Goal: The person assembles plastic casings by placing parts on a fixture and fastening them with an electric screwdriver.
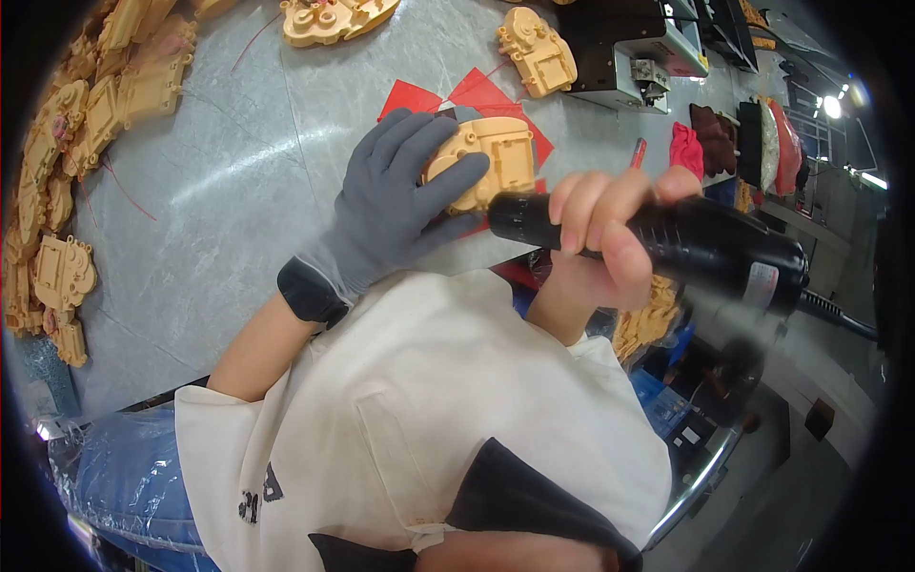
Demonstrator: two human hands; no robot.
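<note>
widest free room: grey table (229,238) left of the gloved left hand (410,176); a hand could pass there as far as the pile of tan parts (43,172), which walls off the far left. far side: a gap between the upper tan part (338,21) and the red sheets (412,97). narrower gap between sheets and the upper-right tan part (536,57); black machine (620,57) stands just right of that part. tan housing (515,157): left hand covers its left side; black handheld tool (734,243) in the right hand (610,224) obstructs its near right corner. cable (839,315) runs off right. near side: shirt (419,381) in the way.
</note>
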